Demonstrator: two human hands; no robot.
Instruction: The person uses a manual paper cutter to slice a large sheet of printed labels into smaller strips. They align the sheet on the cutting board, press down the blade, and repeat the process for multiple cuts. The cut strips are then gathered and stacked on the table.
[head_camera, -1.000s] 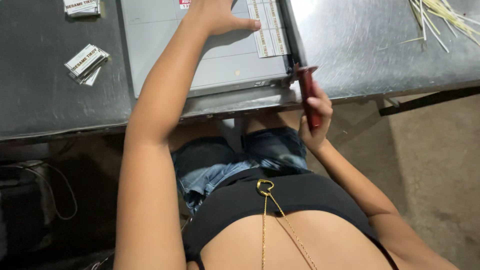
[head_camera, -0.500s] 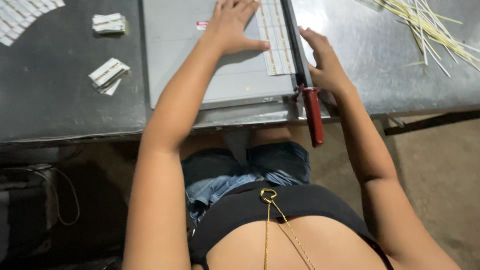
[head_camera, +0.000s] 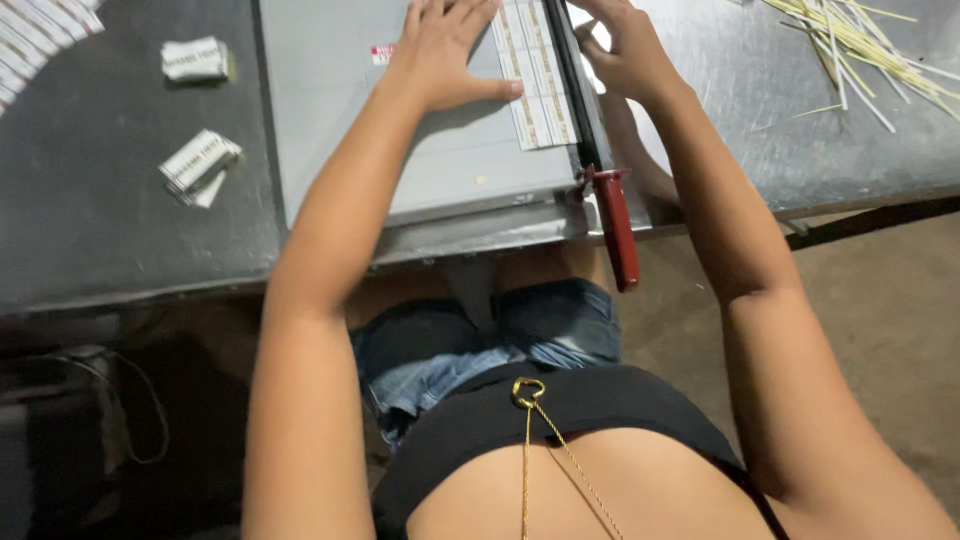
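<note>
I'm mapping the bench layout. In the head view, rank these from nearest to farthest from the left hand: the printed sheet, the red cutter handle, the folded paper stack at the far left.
1. Printed sheet: under the fingertips of the left hand, on the cutter board.
2. Red cutter handle: lower right, hanging past the table edge.
3. Folded paper stack: far left on the dark table.

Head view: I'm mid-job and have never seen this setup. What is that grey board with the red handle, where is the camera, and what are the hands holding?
The camera sits on the person's head, looking down past their body. The grey board is a paper cutter on a metal table, its red handle lowered. The left hand presses flat on a printed sheet beside the blade. The right hand rests past the blade and holds nothing. Small paper stacks lie left; thin pale strips lie right.
</note>
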